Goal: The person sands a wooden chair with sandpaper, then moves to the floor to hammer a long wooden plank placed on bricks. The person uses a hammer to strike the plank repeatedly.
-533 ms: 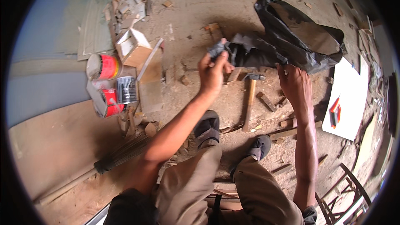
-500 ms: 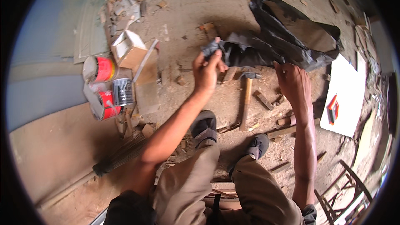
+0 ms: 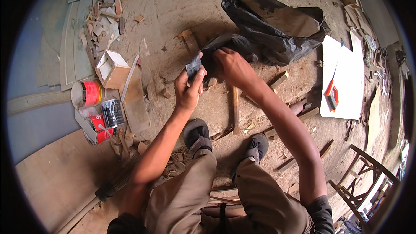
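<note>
A black plastic bag (image 3: 284,47) stretches over the floor ahead of me, its far part spread in a loop around a brown patch. Pinched between the thumb and fingers of my left hand (image 3: 189,87) is the bag's near left end. My right hand (image 3: 237,70) is closed on dark folds just right of it; the fingertips are partly hidden in the plastic. Below the hands lies a hammer, of which only the wooden handle (image 3: 235,110) shows, the head being covered by my right hand and the bag.
Paint cans (image 3: 113,112) and an open wooden box (image 3: 112,67) stand at left beside wood scraps. At right, a red-handled saw (image 3: 332,95) rests on a white board (image 3: 346,73). A wooden frame (image 3: 362,177) is at lower right. Wood offcuts litter the floor around my shoes (image 3: 198,134).
My right hand has moved left along the bag, close to my left hand, bunching the plastic between them. The hammer head, visible earlier, is now covered. The whole view has shifted slightly.
</note>
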### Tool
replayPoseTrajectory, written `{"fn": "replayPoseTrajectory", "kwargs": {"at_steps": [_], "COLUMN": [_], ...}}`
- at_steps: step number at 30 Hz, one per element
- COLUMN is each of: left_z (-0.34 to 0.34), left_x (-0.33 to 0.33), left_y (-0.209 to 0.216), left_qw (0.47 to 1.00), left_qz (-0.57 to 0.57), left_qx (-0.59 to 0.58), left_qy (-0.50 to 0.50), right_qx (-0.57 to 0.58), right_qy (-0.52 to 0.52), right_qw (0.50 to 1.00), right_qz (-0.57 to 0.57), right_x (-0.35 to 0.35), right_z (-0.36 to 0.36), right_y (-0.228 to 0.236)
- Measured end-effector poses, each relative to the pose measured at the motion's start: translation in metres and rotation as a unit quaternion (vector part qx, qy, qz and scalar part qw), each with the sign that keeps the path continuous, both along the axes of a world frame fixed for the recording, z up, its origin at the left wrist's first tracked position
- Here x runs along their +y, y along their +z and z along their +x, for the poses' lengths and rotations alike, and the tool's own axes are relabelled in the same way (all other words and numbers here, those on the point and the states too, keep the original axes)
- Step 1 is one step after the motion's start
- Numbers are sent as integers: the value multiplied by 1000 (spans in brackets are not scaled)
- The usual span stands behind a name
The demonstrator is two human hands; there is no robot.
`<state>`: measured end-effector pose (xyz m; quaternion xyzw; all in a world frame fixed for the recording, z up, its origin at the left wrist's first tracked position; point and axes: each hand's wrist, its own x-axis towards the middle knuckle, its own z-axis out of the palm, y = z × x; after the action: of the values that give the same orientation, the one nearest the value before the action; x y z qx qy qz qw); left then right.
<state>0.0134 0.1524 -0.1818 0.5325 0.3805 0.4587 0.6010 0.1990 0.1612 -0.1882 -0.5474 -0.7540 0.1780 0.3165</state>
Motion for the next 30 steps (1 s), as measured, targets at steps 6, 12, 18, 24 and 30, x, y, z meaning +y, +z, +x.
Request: {"fn": "replayPoseTrajectory", "kwargs": {"at_steps": [6, 12, 18, 24, 30], "left_z": [-5, -3, 4, 34, 44], "left_x": [21, 27, 19, 9, 13], "left_y": [5, 40, 24, 28, 12], "left_qw": [989, 968, 974, 978, 983], "left_qz": [123, 198, 151, 115, -29], "left_qx": [83, 149, 140, 125, 9], "left_qy": [12, -33, -99, -120, -180], "right_qx": [-40, -78, -175, -232, 33], "right_qy": [-36, -75, -16, -8, -40], "right_qw": [997, 988, 984, 969, 891], "right_qz": [-50, -107, -17, -86, -451], "right_x": [-3, -41, -61, -7, -11], "right_z": [29, 27, 42, 21, 39], "right_y": [-7, 27, 24, -55, -52]}}
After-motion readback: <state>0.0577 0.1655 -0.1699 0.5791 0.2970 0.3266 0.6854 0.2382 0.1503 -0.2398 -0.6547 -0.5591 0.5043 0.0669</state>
